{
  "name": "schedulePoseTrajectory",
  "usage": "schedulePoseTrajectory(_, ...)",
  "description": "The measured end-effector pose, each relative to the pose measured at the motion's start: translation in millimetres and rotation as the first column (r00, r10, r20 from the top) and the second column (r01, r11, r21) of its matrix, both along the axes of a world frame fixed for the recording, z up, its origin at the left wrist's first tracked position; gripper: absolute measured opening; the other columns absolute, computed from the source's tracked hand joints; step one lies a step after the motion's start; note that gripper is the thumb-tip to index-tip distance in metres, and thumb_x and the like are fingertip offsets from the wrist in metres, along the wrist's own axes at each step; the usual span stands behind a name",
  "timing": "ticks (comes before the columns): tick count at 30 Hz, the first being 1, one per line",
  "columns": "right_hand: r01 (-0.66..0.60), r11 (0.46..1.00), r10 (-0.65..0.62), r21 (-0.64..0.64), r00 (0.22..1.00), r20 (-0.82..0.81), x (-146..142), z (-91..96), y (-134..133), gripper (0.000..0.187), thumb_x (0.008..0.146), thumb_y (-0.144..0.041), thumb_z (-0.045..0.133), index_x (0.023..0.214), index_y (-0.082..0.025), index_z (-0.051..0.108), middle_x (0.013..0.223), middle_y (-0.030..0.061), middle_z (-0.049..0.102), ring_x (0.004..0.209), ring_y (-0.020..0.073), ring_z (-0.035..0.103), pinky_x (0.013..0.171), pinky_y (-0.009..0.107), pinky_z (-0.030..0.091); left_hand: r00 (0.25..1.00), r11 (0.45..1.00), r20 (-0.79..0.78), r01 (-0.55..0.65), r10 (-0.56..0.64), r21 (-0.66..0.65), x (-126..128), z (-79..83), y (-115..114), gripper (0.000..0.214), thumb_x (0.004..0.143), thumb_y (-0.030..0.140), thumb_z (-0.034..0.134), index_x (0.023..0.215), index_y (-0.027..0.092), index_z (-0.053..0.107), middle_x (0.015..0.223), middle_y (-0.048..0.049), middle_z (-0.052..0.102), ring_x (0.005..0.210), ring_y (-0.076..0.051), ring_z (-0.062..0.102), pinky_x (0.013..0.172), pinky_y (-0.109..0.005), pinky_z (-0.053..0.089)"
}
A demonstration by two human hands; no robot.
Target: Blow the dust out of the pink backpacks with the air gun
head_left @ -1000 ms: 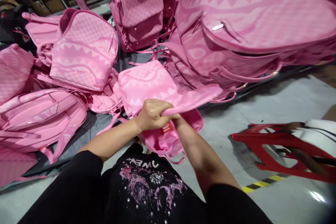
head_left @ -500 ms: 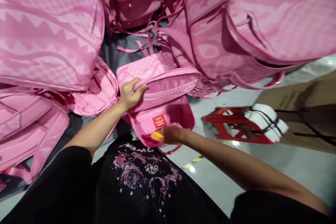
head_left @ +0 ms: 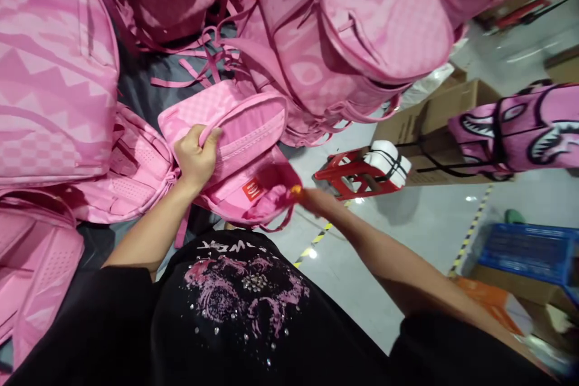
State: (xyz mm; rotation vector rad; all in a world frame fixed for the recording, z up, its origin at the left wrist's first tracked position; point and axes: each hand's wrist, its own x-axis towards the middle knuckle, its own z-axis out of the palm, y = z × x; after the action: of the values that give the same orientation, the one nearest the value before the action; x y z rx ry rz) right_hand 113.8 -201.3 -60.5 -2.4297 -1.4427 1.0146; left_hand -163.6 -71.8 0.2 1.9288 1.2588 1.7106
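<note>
item: small pink backpack, one. it lies opened at the near edge of the pile, just in front of your chest, over a grey sheet. a red label shows on its lower half.

your left hand: closed on the upper rim of the backpack's opening, thumb on top, fingers curled under the edge.

your right hand: at the backpack's lower right edge, touching or just beside it. it is blurred, so you cannot tell how far it is closed or whether it has hold of the fabric.

around it:
- large pink backpack, zigzag print, to the left.
- heap of pink backpacks above and to the right, straps hanging loose.
- red stool on the floor near your right hand, with a white bundle strapped to it.
- cardboard boxes behind the stool.
- pink bag with a dark toothed print beside the boxes.
- blue crate, far right.
- yellow and black tape on the floor.
</note>
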Motion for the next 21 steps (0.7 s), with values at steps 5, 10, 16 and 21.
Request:
schedulePoseTrajectory(5, 0.076, 0.975, -0.180, -0.209, 0.820, -0.543, -17.0, -11.6, -35.9, 0.047, 0.087, -0.060, 0.062, 0.065, -0.021, 0.048, 0.041, -0.0048, 0.042, 0.037, 0.0107, 0.043, 0.037, 0.022, 0.039, 1.000, 1.000, 0.023, 0.013, -0.013, -0.005, 7.1, -9.1, -1.9, 0.049, 0.091, 0.061, 0.056, 0.068, 0.019, 0.062, 0.053, 0.0029, 0.049, 0.051, -0.010, 0.042, 0.054, -0.026, 0.031)
schedulePoseTrajectory(10, 0.329, 0.877, -0.448, -0.349, 0.303, -0.841, -33.7, -37.6, -27.3, 0.047, 0.093, -0.068, 0.046, 0.079, -0.023, 0.043, 0.045, -0.0088, 0.040, 0.032, 0.0081, 0.035, 0.034, 0.020, 0.036, 1.000, 1.000, -0.023, 0.011, -0.011, 0.012, 7.9, 3.7, -2.3, 0.054, 0.089, 0.068, 0.053, 0.064, 0.020, 0.054, 0.055, 0.0030, 0.044, 0.053, -0.011, 0.041, 0.055, -0.026, 0.032)
schedulePoseTrajectory(16, 0.634, 0.768, -0.400, -0.092, 0.363, -0.841, -54.1, -49.1, -20.2, 0.042, 0.095, -0.059, 0.053, 0.076, -0.023, 0.042, 0.044, -0.0062, 0.045, 0.034, 0.0108, 0.042, 0.033, 0.022, 0.038, 0.998, 1.000, -0.057, 0.011, -0.010, 0.008, 13.4, 6.6, 0.4, 0.055, 0.090, 0.069, 0.050, 0.063, 0.021, 0.046, 0.056, 0.0036, 0.038, 0.054, -0.011, 0.037, 0.054, -0.026, 0.030)
schedulePoseTrajectory(21, 0.407, 0.896, -0.255, -0.179, 0.140, -0.957, -81.5, -32.7, 18.7, 0.043, 0.099, -0.060, 0.046, 0.078, -0.021, 0.047, 0.043, -0.0086, 0.036, 0.032, 0.0075, 0.032, 0.031, 0.018, 0.031, 0.999, 0.997, -0.043, 0.024, -0.021, 0.070, 13.7, 6.8, 5.7, 0.057, 0.089, 0.071, 0.051, 0.062, 0.021, 0.043, 0.057, 0.0042, 0.034, 0.054, -0.010, 0.034, 0.055, -0.026, 0.030)
